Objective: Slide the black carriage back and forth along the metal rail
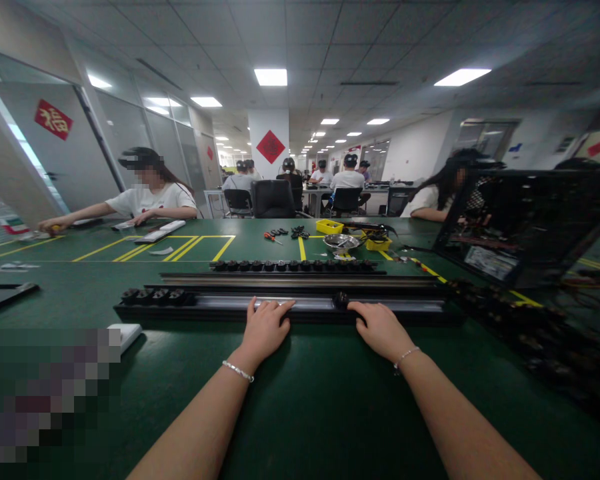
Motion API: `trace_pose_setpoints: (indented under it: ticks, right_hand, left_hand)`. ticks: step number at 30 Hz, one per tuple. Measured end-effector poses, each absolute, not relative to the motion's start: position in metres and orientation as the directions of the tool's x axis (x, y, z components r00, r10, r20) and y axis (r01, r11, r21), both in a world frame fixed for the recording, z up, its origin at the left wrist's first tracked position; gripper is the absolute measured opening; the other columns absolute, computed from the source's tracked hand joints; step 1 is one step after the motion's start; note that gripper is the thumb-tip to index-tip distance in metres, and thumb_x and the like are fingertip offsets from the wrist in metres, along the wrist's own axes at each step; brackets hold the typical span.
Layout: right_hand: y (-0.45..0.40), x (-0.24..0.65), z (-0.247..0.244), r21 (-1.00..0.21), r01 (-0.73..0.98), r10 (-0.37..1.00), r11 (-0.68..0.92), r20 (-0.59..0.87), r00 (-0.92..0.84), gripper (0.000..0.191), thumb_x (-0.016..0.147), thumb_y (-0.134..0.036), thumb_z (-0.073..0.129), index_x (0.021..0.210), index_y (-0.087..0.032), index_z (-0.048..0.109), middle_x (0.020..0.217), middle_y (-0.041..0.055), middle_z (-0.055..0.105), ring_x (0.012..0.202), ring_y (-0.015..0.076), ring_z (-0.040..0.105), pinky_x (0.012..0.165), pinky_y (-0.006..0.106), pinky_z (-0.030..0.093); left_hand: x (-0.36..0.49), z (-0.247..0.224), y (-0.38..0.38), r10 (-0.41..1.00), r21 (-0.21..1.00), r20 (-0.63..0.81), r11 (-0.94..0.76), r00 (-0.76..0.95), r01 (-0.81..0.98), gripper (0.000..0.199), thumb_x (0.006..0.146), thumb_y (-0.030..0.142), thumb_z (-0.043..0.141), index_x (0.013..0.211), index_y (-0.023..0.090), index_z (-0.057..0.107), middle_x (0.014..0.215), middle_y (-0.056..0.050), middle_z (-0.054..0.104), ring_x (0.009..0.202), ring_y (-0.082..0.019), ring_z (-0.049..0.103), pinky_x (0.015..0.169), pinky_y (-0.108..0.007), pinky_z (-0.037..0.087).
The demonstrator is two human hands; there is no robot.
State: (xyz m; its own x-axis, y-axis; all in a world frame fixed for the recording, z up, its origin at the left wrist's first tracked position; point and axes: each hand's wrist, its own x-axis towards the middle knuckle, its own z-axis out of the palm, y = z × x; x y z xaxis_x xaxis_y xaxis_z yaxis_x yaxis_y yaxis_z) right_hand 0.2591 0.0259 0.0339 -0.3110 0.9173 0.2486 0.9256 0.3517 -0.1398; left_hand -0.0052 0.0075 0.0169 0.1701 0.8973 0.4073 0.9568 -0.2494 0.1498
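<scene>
My left hand (266, 327) loosely spread over the black channel (321, 317), my right hand (383, 328) half-open beside the round black part (341, 300) inside it, contact unclear over my remote feed

Left forearm: (195, 420) cut off by bottom edge.
Right forearm: (470, 413) same edge crops it.
Black channel: (225, 317) front wall partly hidden behind left hand (267, 327) and right hand (383, 327).
Lone round piece: (341, 301) right index tip touching or just beside, can't tell.
Lower-left item: mosaic patch (45, 400) masks most of it, only a white end (125, 338) readable; left edge crops it.
Dark frame: (7, 298) cropped, left edge.
Open case: (445, 233) interior too dark to sort; hides part of the right co-worker (427, 200).
Black parts heap: (545, 327) blurred, uncountable.
Metal bowl: (341, 242) contents too small to identify.
</scene>
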Motion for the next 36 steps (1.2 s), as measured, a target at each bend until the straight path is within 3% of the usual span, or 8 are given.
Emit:
trace_pose_setpoints:
  ticks: [20, 26, 36]
  right_hand:
    - [0.023, 0.27, 0.039, -0.131, 0.929, 0.924, 0.345, 0.224, -0.311, 0.04, 0.081, -0.019, 0.039, 0.115, -0.024, 0.059, 0.115, 0.0053, 0.064, 0.106, 0.0204, 0.055, 0.098, 0.039, 0.033]
    - [0.023, 0.271, 0.04, -0.136, 0.928, 0.925, 0.348, 0.213, -0.315, 0.041, 0.081, -0.018, 0.04, 0.117, -0.024, 0.058, 0.116, 0.006, 0.063, 0.107, 0.0206, 0.055, 0.097, 0.039, 0.034]
    - [0.024, 0.28, 0.041, -0.112, 0.943, 0.934, 0.315, 0.211, -0.287, 0.04, 0.082, -0.019, 0.038, 0.116, -0.023, 0.059, 0.113, 0.0059, 0.065, 0.106, 0.0201, 0.056, 0.098, 0.037, 0.033]
  left_hand:
    - [-0.006, 0.015, 0.008, 0.89, 0.163, 0.423, -0.262, 0.172, 0.951, 0.038, 0.085, 0.027, 0.044, 0.121, 0.034, 0.054, 0.099, 0.0, 0.066, 0.1, -0.02, 0.055, 0.106, -0.048, 0.018]
    - [-0.007, 0.017, 0.008, 0.898, 0.167, 0.402, -0.264, 0.179, 0.95, 0.039, 0.085, 0.027, 0.043, 0.122, 0.034, 0.054, 0.099, -0.001, 0.065, 0.099, -0.02, 0.054, 0.097, -0.042, 0.028]
    - [-0.007, 0.016, 0.01, 0.893, 0.159, 0.411, -0.27, 0.185, 0.95, 0.04, 0.084, 0.025, 0.044, 0.122, 0.035, 0.054, 0.098, 0.001, 0.066, 0.097, -0.019, 0.055, 0.093, -0.04, 0.028]
